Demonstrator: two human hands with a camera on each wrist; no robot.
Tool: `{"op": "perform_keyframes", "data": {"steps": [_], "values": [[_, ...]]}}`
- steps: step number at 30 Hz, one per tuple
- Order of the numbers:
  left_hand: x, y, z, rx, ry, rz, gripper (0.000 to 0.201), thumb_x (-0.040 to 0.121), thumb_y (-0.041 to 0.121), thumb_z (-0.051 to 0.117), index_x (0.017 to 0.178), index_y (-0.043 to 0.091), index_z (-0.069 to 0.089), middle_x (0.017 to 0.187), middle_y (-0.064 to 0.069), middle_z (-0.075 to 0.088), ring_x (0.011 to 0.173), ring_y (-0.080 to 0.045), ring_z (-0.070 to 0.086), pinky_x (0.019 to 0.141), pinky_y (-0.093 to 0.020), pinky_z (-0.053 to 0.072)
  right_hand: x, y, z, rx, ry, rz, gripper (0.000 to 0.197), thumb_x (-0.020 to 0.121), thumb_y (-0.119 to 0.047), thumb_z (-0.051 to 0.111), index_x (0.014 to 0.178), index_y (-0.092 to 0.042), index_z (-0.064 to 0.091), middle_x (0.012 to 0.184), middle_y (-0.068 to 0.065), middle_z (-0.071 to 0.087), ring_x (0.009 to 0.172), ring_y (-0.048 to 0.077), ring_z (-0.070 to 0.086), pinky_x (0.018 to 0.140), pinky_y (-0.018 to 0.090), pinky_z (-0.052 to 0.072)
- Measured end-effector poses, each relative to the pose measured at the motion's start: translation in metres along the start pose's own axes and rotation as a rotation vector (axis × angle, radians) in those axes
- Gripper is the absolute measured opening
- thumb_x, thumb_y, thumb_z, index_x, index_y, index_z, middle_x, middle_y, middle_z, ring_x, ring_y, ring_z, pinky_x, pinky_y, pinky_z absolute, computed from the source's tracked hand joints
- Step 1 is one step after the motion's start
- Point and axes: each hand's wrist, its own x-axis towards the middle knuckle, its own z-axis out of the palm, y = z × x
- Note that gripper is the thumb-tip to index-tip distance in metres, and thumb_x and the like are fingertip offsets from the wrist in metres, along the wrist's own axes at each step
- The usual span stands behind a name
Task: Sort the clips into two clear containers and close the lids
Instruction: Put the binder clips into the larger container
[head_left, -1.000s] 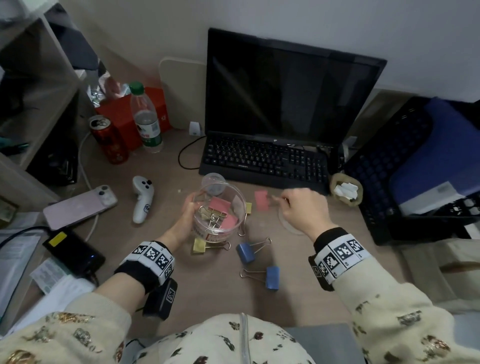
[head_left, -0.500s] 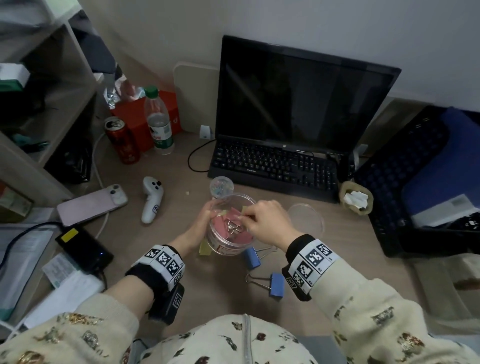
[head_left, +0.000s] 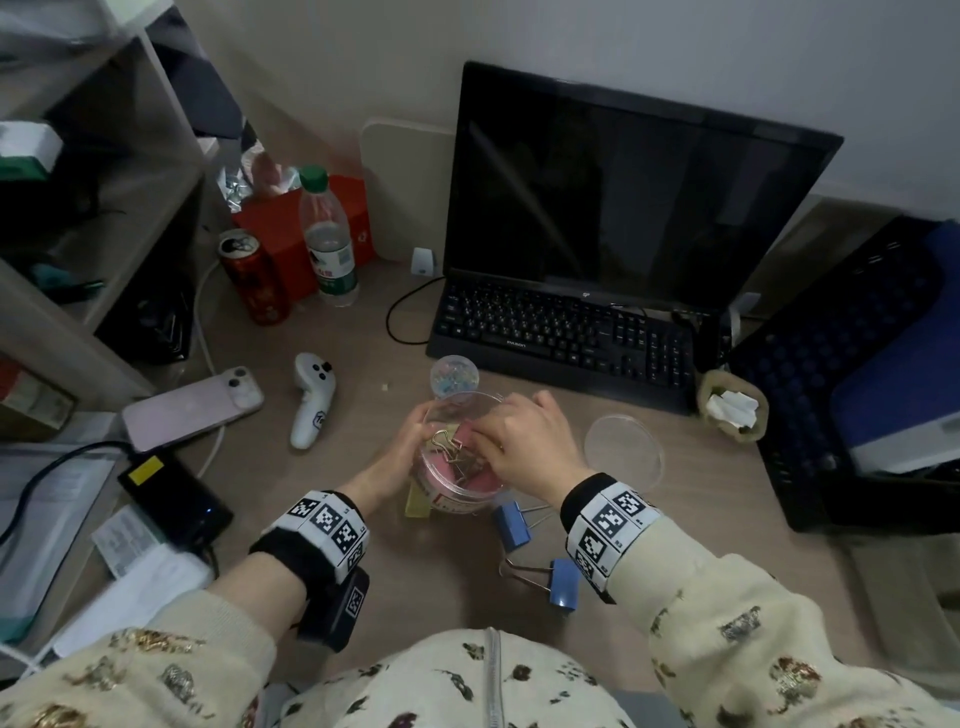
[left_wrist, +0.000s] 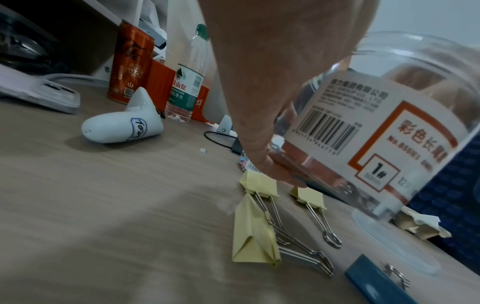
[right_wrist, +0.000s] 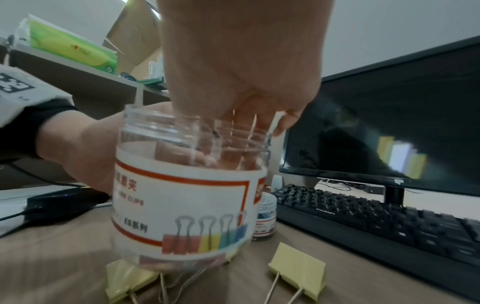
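A person's left hand gripped the side of a clear, labelled jar, fingers curled round its wall, and held it just above a wooden desk; in the right wrist view the jar's base hung clear of the surface. The right hand reached down into the jar's open mouth from above, fingertips inside among pink binder clips with gold wire handles; whether those fingers pinched a clip or merely touched the pile could not be told. Directly beneath the held jar lay yellow binder clips, one partly under its base and another just to its right. Near the right wrist, two blue binder clips lay on the desk, the second closer to the person. The jar's clear round lid lay flat on the desk just right of the right hand. Just beyond the jar, away from the person, stood a smaller clear container of small coloured clips. A black keyboard and a dark monitor sat beyond both hands. Left of the gripping hand lay a white controller and a pink phone, with a red can and a water bottle farther back.
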Motion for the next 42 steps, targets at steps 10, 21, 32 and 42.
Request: {"op": "perform_keyframes", "data": {"steps": [10, 21, 32, 42], "values": [[0.012, -0.006, -0.024, -0.030, 0.100, -0.019, 0.082, 0.075, 0.055, 0.037, 0.136, 0.001, 0.047, 0.115, -0.006, 0.066, 0.097, -0.010, 0.066, 0.072, -0.015, 0.053, 0.008, 0.066, 0.025, 0.114, -0.092, 0.422, 0.032, 0.095, -0.031, 0.044, 0.122, -0.017, 0.055, 0.121, 0.002, 0.058, 0.111, 0.021, 0.050, 0.091, 0.038, 0.041], [0.016, -0.003, -0.021, -0.082, 0.099, -0.044, 0.071, 0.073, 0.057, 0.037, 0.124, 0.009, 0.051, 0.107, 0.003, 0.066, 0.094, -0.001, 0.066, 0.073, -0.010, 0.050, 0.011, 0.073, 0.080, 0.111, -0.374, 0.369, 0.043, 0.081, -0.029, 0.064, 0.122, -0.023, 0.053, 0.125, 0.000, 0.051, 0.117, 0.024, 0.047, 0.092, 0.036, 0.040], [0.013, 0.002, -0.012, -0.017, 0.072, -0.034, 0.090, 0.068, 0.064, 0.043, 0.135, 0.005, 0.050, 0.129, -0.009, 0.063, 0.118, -0.015, 0.062, 0.105, -0.038, 0.048, -0.002, 0.093, 0.037, 0.127, -0.063, 0.592, 0.037, 0.084, -0.036, 0.060, 0.116, -0.017, 0.058, 0.112, 0.007, 0.061, 0.102, 0.031, 0.059, 0.077, 0.036, 0.046], [-0.001, 0.011, 0.007, 0.145, -0.012, 0.010, 0.075, 0.072, 0.070, 0.036, 0.132, 0.027, 0.050, 0.136, -0.004, 0.056, 0.131, -0.023, 0.049, 0.112, -0.055, 0.036, -0.001, 0.051, -0.026, 0.434, 0.454, 0.073, 0.037, 0.082, -0.030, 0.068, 0.118, -0.021, 0.063, 0.108, -0.005, 0.069, 0.096, 0.014, 0.064, 0.082, 0.040, 0.052]]}}
